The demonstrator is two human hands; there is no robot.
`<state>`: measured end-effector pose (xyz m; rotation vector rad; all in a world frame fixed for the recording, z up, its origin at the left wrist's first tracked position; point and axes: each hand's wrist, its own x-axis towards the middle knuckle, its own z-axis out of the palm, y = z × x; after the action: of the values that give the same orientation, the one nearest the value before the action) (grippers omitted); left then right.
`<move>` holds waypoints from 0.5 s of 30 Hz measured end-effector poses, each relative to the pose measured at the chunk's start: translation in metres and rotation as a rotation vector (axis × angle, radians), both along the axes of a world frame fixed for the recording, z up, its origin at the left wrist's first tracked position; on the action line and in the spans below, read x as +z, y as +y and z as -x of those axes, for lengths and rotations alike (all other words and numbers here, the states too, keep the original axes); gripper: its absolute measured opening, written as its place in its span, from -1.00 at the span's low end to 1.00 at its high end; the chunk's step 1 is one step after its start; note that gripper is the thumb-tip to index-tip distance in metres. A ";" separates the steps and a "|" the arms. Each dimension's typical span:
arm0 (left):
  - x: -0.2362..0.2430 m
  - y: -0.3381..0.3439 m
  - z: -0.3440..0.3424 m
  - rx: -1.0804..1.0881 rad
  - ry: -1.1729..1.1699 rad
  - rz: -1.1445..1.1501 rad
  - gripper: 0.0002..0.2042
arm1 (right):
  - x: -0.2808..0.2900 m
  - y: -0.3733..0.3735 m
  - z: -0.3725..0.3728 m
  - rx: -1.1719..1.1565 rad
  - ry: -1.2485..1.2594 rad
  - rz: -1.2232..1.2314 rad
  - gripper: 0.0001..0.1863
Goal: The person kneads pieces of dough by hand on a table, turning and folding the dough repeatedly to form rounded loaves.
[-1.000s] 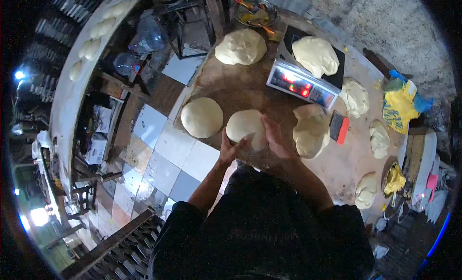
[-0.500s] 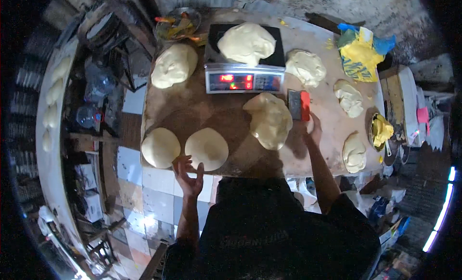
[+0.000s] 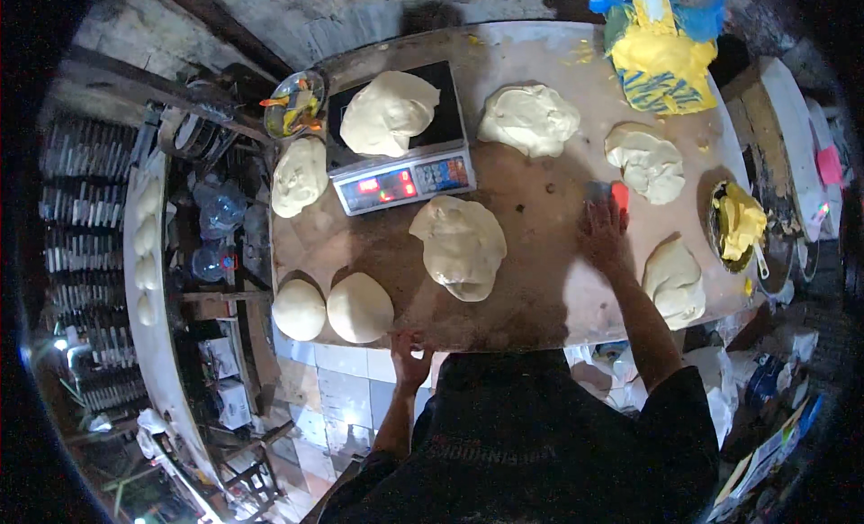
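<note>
My right hand (image 3: 601,234) is on the table over a dough scraper (image 3: 620,196) with a red handle; its fingers cover most of the grey blade. At the table's front edge, my left hand (image 3: 411,360) holds nothing, its thumb and fingers curved apart. Just left of it sit two smooth dough balls, one nearer (image 3: 360,308) and one farther left (image 3: 299,310). A flattened dough piece (image 3: 461,248) lies between my hands. Behind it, a digital scale (image 3: 445,175) with red digits carries a dough lump (image 3: 387,114). Another dough piece (image 3: 646,164) lies just beyond the scraper.
More dough lies at the back (image 3: 529,121), far left (image 3: 300,176) and front right (image 3: 675,284). A pan of yellow fat (image 3: 742,220) stands at the right edge, a yellow fat block in its wrapper (image 3: 661,60) behind. A bowl (image 3: 297,101) is back left; a shelf board (image 3: 166,344) runs further left.
My right hand has moved right with the scraper, away from the flattened dough. My left hand has drawn back from the dough balls to the table edge. The whole view has shifted.
</note>
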<state>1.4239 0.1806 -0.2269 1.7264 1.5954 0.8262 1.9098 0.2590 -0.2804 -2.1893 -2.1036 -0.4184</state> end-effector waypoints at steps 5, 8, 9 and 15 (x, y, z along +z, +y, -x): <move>0.007 0.005 0.023 -0.057 0.101 -0.204 -0.70 | -0.049 -0.036 0.139 0.446 0.738 0.136 -0.41; 0.029 -0.001 0.059 0.080 0.075 -0.233 -0.71 | -0.051 -0.044 0.238 0.575 0.416 -0.064 -0.33; 0.035 -0.008 0.071 0.166 0.002 -0.199 -0.71 | -0.042 -0.040 0.261 0.491 0.369 -0.055 -0.29; 0.029 -0.079 0.146 0.319 0.010 -0.174 -0.71 | 0.089 0.054 0.264 0.398 0.447 0.595 -0.57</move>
<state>1.2777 0.1014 -0.1983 1.6143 1.8829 1.1403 1.6455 0.3125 -0.1911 -1.7532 -2.4899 0.7384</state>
